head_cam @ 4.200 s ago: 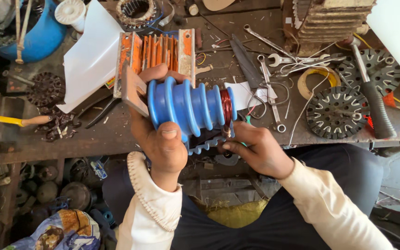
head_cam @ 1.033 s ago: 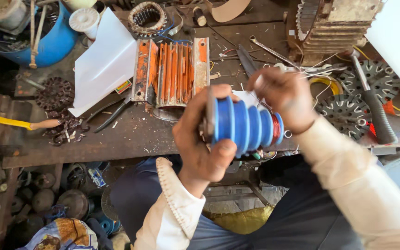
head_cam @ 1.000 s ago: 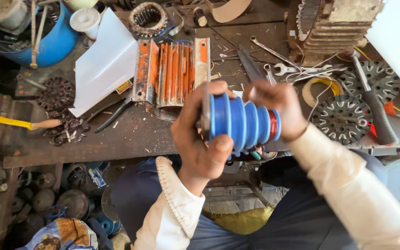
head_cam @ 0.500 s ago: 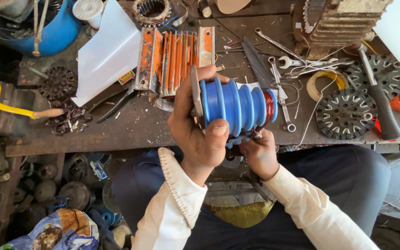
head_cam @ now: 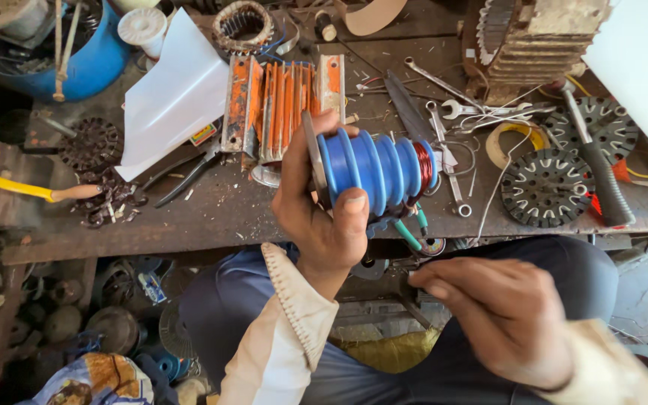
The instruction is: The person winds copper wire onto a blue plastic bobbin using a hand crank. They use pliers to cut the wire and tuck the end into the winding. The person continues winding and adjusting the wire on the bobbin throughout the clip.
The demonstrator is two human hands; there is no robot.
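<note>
Left-hand grip (head_cam: pixel 322 217) wraps the blue ribbed winding former (head_cam: pixel 373 171) mid-frame above the bench (head_cam: pixel 211 217); right hand (head_cam: pixel 500 319), lower right, loosely curled, holds nothing visible; only the end groove carries red wire (head_cam: pixel 421 166), rest looks unwound.

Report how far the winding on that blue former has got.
Done: red wire fills one groove at the right end of the blue stepped former. In hand: the left hand grips the former at its flanged end; the right hand is below it, off the former. Left: the other blue grooves show no wire.
</note>
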